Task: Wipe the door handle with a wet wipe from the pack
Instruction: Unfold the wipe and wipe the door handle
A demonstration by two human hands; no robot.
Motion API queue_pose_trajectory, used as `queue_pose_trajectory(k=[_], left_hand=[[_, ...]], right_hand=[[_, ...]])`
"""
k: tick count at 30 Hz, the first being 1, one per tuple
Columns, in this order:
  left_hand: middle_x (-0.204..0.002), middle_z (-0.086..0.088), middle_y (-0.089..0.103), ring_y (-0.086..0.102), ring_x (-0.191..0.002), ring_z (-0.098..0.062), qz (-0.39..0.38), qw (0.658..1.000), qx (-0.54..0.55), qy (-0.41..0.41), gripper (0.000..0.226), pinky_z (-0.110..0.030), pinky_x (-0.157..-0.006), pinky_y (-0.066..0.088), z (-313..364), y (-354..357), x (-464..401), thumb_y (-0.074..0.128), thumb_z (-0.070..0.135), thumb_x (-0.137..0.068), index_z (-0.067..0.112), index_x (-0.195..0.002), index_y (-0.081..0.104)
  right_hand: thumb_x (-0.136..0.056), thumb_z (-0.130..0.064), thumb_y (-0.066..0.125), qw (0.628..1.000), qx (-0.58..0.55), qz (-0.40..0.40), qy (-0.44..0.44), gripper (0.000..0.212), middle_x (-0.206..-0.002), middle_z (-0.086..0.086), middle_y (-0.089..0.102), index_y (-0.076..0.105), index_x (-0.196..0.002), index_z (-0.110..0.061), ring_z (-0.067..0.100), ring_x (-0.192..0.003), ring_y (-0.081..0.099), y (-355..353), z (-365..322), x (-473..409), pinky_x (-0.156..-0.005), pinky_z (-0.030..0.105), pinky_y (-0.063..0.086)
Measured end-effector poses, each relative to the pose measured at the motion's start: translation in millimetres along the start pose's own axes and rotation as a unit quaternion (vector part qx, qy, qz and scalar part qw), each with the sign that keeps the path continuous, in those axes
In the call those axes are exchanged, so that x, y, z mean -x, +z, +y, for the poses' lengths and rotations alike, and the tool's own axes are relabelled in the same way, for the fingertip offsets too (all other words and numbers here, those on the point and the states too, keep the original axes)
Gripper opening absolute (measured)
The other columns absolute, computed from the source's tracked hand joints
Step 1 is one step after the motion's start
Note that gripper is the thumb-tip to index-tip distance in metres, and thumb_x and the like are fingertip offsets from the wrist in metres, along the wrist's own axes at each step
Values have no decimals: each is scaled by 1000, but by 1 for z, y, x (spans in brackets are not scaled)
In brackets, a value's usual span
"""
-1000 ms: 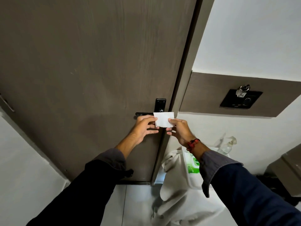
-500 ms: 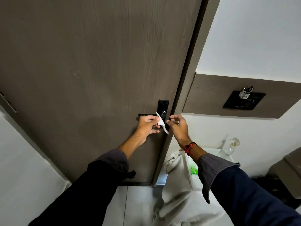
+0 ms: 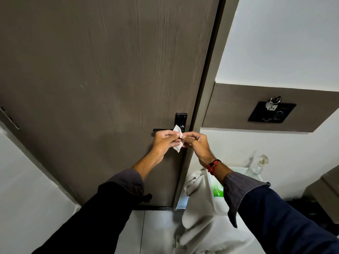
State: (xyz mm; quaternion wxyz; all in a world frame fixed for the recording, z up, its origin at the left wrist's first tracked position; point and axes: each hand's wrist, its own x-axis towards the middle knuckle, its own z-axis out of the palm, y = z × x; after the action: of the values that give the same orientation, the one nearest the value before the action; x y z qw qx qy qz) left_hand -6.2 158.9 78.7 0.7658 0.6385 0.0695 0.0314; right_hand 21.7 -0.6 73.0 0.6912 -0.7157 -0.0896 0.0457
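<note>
Against the brown wood-grain door (image 3: 102,74), just in front of its black lever handle (image 3: 161,129), the left hand (image 3: 165,142) and right hand (image 3: 197,143) meet, fingertips of both pinched shut on a folded white wet wipe (image 3: 177,142). Below, the green wipe pack (image 3: 217,189) lies on a white shelf (image 3: 238,170).

Two hands (image 3: 166,141) (image 3: 197,142) – one wipe (image 3: 177,138), one door handle (image 3: 159,129), one pack (image 3: 217,190) – one key bunch (image 3: 271,105)
</note>
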Motion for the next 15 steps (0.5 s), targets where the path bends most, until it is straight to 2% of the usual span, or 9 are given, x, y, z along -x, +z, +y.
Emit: queue_pose_trajectory(k=[4, 7, 10, 13, 15], left_hand=[[-105, -34, 70, 72, -88, -27, 4, 1000, -24, 4, 24, -25, -74, 64, 4, 5, 1, 67, 3, -94, -14, -112, 67], [-101, -32, 69, 71, -86, -26, 8, 999, -40, -4, 23, -30, -77, 63, 6, 4, 2, 65, 3, -95, -12, -112, 68], [-100, -27, 71, 72, -83, -22, -1, 998, -62, -11, 20, -28, -73, 63, 3, 4, 4, 62, 2, -97, -11, -111, 68], [-92, -18, 71, 72, -76, -18, -15, 994, -102, -27, 13, -24, -61, 62, 3, 0, 4, 58, 4, -98, -5, -102, 68], [-84, -14, 71, 68, -66, -18, -35, 979, -197, -26, 11, -25, -51, 56, 8, -9, 1, 57, 5, -96, 6, -88, 65]], right_hand=[[-101, 1, 61, 1000, -4, -7, -4, 17, -93, 11, 78, 74, -111, 8, 15, -81, 77, -5, -2, -2, -71, 23, 65], [-100, -3, 64, 1000, -2, -22, -8, 19, -97, 19, 78, 74, -111, 8, 17, -82, 77, -3, -2, -2, -72, 25, 65], [-99, -2, 66, 1000, 19, -18, -3, 19, -99, 29, 75, 72, -110, 12, 27, -81, 73, 1, 2, -2, -68, 27, 63], [-100, 2, 60, 997, 73, 38, 6, 17, -99, 30, 74, 72, -103, 13, 35, -84, 69, 0, 7, -5, -70, 37, 60], [-99, 0, 59, 985, 138, 103, 5, 16, -92, 20, 74, 74, -92, 2, 28, -84, 67, -3, 8, -9, -74, 37, 56]])
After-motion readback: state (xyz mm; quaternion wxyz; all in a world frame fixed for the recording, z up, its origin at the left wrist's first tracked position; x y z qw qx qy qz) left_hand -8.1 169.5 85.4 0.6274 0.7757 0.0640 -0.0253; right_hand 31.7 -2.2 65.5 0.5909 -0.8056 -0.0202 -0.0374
